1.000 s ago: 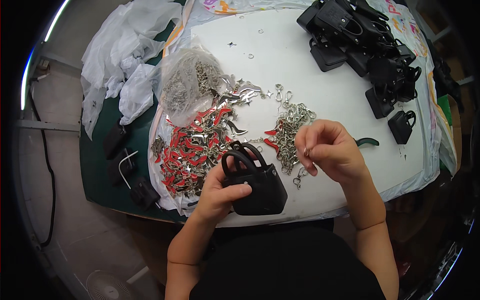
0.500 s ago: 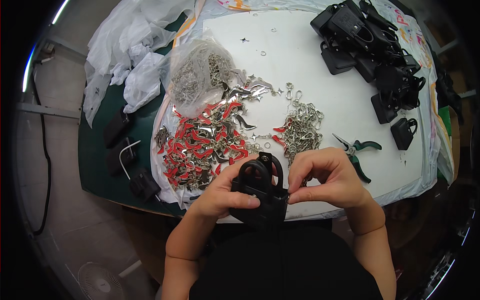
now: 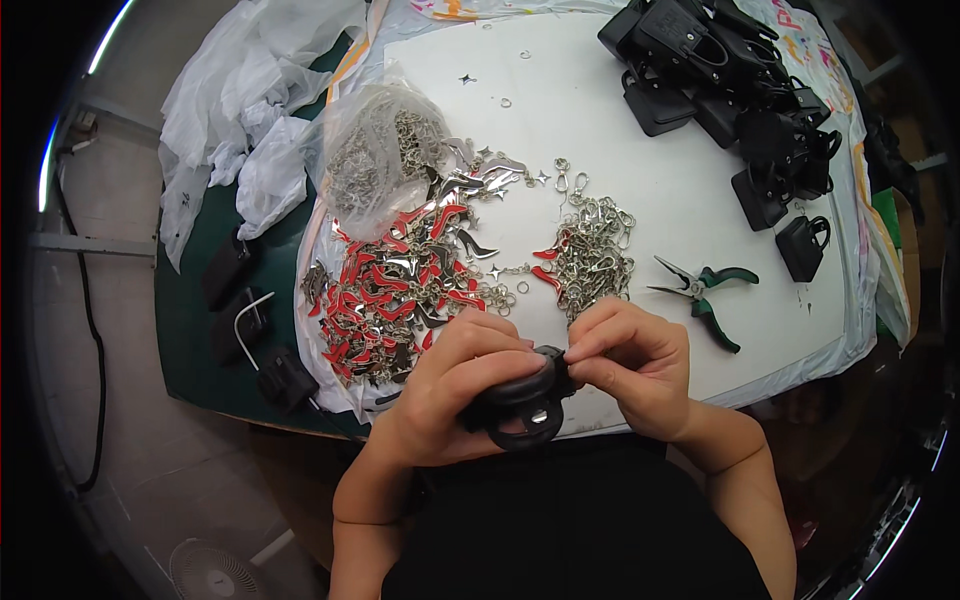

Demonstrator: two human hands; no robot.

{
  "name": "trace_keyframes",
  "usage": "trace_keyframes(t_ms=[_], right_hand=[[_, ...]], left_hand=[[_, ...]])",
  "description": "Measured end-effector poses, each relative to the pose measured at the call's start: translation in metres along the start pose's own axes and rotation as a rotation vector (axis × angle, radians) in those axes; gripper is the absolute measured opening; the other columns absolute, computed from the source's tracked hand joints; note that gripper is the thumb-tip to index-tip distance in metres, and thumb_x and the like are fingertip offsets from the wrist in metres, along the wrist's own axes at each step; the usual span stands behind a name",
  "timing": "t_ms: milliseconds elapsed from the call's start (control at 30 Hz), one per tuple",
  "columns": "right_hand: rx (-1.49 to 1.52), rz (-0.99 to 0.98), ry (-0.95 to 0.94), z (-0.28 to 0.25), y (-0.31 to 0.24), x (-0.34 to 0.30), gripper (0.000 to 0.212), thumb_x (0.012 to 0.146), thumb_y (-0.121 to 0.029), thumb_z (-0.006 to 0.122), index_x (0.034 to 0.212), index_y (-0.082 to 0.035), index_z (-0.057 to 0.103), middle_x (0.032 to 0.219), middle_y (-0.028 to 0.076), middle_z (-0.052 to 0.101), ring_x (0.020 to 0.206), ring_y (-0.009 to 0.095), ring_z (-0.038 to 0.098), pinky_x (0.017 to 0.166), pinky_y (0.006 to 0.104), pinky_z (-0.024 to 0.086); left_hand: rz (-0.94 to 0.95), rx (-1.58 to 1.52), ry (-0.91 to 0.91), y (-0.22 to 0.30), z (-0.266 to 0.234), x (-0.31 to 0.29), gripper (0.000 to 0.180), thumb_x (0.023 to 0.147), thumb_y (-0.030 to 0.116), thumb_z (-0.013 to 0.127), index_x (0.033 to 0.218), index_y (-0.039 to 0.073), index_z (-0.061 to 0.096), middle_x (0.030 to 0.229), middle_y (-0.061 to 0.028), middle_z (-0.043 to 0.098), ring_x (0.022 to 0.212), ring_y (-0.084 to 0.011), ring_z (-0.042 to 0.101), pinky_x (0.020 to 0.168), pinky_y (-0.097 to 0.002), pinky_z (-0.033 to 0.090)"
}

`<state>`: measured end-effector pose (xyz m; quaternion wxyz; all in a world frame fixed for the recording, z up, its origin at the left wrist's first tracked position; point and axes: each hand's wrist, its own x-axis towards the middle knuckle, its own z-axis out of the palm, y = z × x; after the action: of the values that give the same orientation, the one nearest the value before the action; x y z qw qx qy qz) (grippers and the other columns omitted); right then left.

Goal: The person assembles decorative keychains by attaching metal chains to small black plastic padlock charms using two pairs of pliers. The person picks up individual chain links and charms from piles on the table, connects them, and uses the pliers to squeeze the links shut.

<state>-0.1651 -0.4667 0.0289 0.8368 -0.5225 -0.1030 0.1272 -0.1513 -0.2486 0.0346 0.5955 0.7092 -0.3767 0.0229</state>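
Note:
A small black handbag [image 3: 512, 392] is held low over the table's near edge, tipped so its rounded handles point toward me. My left hand [image 3: 450, 390] wraps it from the left, fingers over the top. At its right end my right hand [image 3: 640, 365] pinches with thumb and forefinger; any small part between those tips is hidden. Just beyond my hands lies a heap of silver chains with clasps [image 3: 598, 265]. Left of it spreads a pile of red, black and silver high-heel shoe charms [image 3: 385, 295]. Green-handled pliers [image 3: 716, 322] rest open to the right.
Several more black mini handbags [image 3: 685, 50] are heaped at the far right, one bag [image 3: 800, 250] lying nearer. A clear plastic bag of chains [image 3: 385, 150] sits behind the charms. On the left are crumpled white plastic [image 3: 240, 100], black items [image 3: 285, 380] and a bent white rod [image 3: 240, 330].
The handbag has been turned, its handles swinging from upright and away down toward me. My left fingers have moved over its top. My right hand stays pinched at its right end.

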Motion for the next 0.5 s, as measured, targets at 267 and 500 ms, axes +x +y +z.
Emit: trace_keyframes(t_ms=[267,500], right_hand=[[-1.019,-0.489,-0.114,-0.01,-0.009,0.014,0.02,0.08,-0.003,0.074,0.092,-0.005,0.058,0.098,0.012,0.056,0.09,0.029,0.053,0.078,0.0383,0.042],[-0.776,-0.353,-0.186,-0.006,0.002,-0.001,0.019,0.083,-0.003,0.071,0.094,-0.006,0.056,0.098,0.01,0.053,0.089,0.027,0.047,0.08,0.0365,0.039]], left_hand=[[-0.123,0.074,0.095,-0.002,0.004,-0.014,0.057,0.065,0.001,0.082,0.117,0.003,0.057,0.103,-0.014,0.064,0.094,-0.0287,0.063,0.081,-0.0387,0.05],[-0.546,0.27,0.097,0.028,0.006,-0.059,0.058,0.06,0.015,0.09,0.108,0.005,0.058,0.107,-0.0125,0.063,0.1,-0.0305,0.062,0.085,-0.0391,0.049]])
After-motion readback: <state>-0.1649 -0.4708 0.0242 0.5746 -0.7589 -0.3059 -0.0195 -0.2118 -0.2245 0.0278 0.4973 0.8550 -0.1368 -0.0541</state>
